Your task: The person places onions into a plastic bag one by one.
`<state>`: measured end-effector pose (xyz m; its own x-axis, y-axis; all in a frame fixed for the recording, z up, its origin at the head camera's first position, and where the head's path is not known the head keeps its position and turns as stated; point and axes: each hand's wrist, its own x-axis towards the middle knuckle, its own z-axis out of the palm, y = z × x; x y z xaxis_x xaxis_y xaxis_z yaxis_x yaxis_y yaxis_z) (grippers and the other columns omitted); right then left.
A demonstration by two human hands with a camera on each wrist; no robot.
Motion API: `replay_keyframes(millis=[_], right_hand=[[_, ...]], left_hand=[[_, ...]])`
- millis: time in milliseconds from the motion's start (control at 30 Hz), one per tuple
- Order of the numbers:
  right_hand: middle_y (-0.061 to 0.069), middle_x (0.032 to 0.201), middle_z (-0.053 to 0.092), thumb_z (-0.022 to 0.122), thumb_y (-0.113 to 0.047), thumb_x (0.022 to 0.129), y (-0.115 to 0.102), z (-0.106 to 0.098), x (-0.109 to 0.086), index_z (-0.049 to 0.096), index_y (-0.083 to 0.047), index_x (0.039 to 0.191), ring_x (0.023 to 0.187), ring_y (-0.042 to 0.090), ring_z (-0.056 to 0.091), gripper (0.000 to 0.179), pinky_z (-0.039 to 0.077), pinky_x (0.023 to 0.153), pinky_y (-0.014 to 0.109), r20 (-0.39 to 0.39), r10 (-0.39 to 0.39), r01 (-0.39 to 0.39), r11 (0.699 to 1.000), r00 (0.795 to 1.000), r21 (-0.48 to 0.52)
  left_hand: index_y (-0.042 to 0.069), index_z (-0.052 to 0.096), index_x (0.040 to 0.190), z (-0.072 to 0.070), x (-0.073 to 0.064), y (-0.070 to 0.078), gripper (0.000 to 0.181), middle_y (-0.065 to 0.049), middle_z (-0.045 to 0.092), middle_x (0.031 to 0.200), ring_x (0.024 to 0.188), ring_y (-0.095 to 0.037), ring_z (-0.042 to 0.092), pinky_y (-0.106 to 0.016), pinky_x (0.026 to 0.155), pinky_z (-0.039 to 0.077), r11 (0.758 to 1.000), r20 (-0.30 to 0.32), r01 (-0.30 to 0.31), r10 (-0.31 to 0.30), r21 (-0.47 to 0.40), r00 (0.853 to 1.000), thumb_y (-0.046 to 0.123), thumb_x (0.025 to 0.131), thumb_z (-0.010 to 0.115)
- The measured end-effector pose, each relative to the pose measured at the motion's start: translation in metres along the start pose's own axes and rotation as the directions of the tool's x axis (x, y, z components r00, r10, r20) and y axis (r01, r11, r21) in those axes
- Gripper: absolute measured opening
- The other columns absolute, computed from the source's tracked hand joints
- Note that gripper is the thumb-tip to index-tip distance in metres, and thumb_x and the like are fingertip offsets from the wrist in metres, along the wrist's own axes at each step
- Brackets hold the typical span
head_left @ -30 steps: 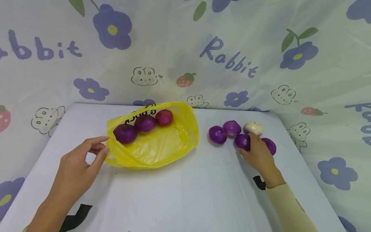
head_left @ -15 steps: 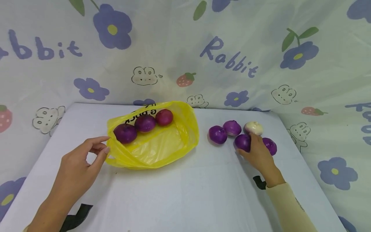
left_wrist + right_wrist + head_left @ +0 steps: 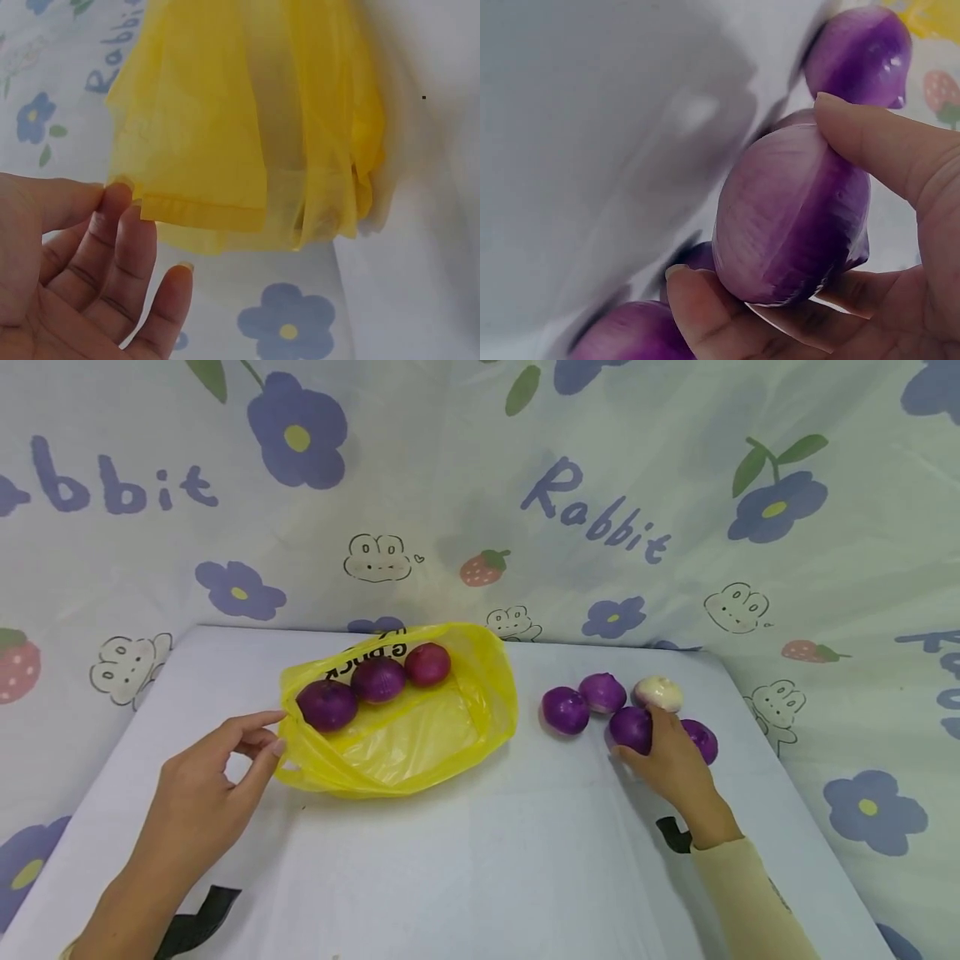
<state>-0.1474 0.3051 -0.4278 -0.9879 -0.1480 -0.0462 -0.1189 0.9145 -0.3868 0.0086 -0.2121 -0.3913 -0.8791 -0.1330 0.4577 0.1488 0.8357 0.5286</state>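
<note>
A yellow plastic bag [image 3: 401,760] lies with its mouth spread on the white table. Inside it, along the back, sit three red onions [image 3: 378,680]. My left hand [image 3: 202,793] pinches the bag's left edge between thumb and fingertips. On the right, my right hand [image 3: 675,768] grips a purple onion [image 3: 780,217], its thumb on one side and curled fingers on the other. Around that onion are two more purple onions [image 3: 566,710] to its left, a white one [image 3: 657,693] behind, and a purple one [image 3: 700,742] partly hidden by the hand.
A patterned cloth [image 3: 450,485] with flowers and rabbits hangs behind the table [image 3: 480,877] and down its sides. Black strips of tape [image 3: 198,922] lie on the tabletop near each forearm.
The purple onion at the far right has shifted slightly right beside my right hand. Both hands keep nearly the same places, and the head view has tilted a little.
</note>
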Motion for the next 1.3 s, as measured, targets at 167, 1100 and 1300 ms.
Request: replay_keyframes(millis=[167,1100,1300], right_hand=[[0.036,0.151,0.039,0.078,-0.036,0.094,-0.003,-0.004,-0.005,0.028,0.001,0.161,0.134,0.055,0.046,0.091,0.04,0.103,0.072,-0.035,-0.016,0.017,1.0,0.999,0.013],[0.019,0.146,0.052,0.083,-0.048,0.089,-0.103,-0.035,-0.029,0.041,-0.006,0.157,0.12,0.035,0.059,0.09,0.057,0.091,0.054,-0.093,-0.243,0.248,0.968,0.965,0.046],[0.015,0.144,0.054,0.085,-0.048,0.087,-0.125,-0.037,-0.028,0.042,-0.007,0.157,0.116,0.029,0.059,0.091,0.058,0.092,0.048,-0.104,-0.314,0.321,0.945,0.944,0.058]], left_hand=[[0.005,0.067,0.133,-0.001,0.001,0.001,0.042,-0.009,0.071,0.093,0.085,-0.025,0.061,-0.011,0.064,0.037,1.0,0.002,-0.001,0.001,0.002,1.0,0.007,0.093,0.079],[0.006,0.066,0.134,-0.002,0.001,0.001,0.043,-0.008,0.071,0.093,0.084,-0.024,0.06,-0.012,0.062,0.037,1.0,0.008,-0.007,0.007,0.0,1.0,0.007,0.092,0.079],[0.006,0.066,0.133,-0.002,0.0,0.001,0.043,-0.007,0.07,0.093,0.083,-0.022,0.058,-0.013,0.062,0.037,1.0,0.016,-0.013,0.013,0.0,1.0,0.006,0.092,0.079]])
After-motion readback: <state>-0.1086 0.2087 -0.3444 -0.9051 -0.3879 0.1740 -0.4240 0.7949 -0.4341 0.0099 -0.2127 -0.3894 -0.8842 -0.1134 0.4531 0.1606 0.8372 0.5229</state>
